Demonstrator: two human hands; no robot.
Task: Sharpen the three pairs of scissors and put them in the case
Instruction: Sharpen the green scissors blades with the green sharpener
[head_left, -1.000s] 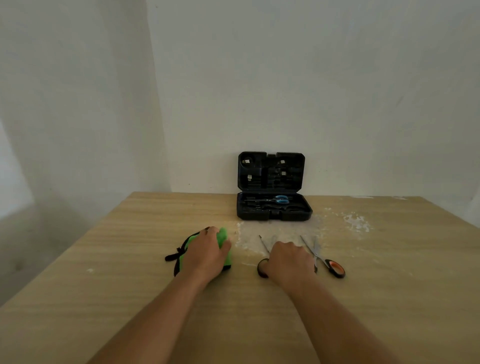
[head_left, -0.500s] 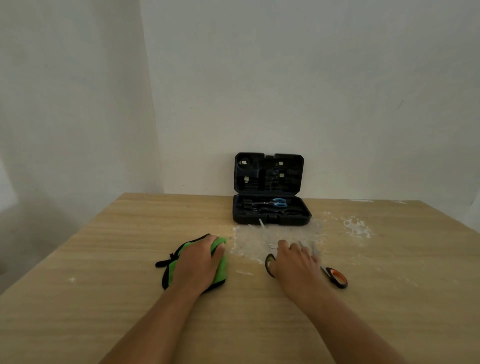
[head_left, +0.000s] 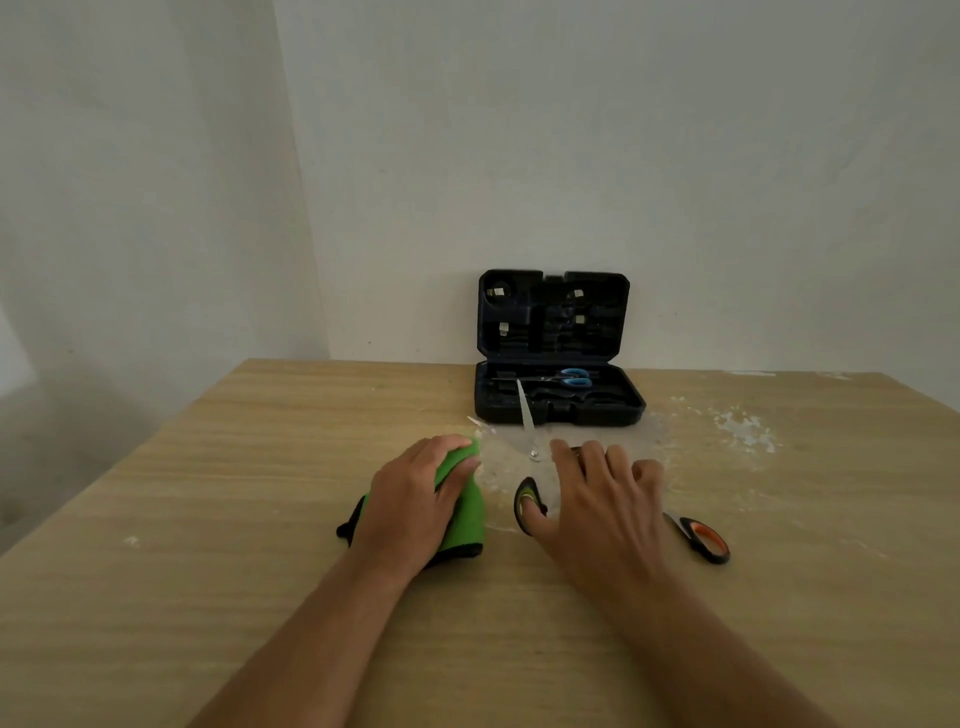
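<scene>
Right hand (head_left: 597, 499) fingers are curling into the green-and-black handles of the scissors (head_left: 527, 457) at frame centre, thumb through one loop; blades spread wide open, one tip pointing up toward the case (head_left: 558, 364). Left hand (head_left: 415, 499) is gripping a green sharpener (head_left: 464, 512) just left of them. Orange-handled scissors (head_left: 698, 538) are lying on the table (head_left: 208, 519), lower right. Blue-handled scissors (head_left: 569, 378) are sitting in the open black case, upper centre.
</scene>
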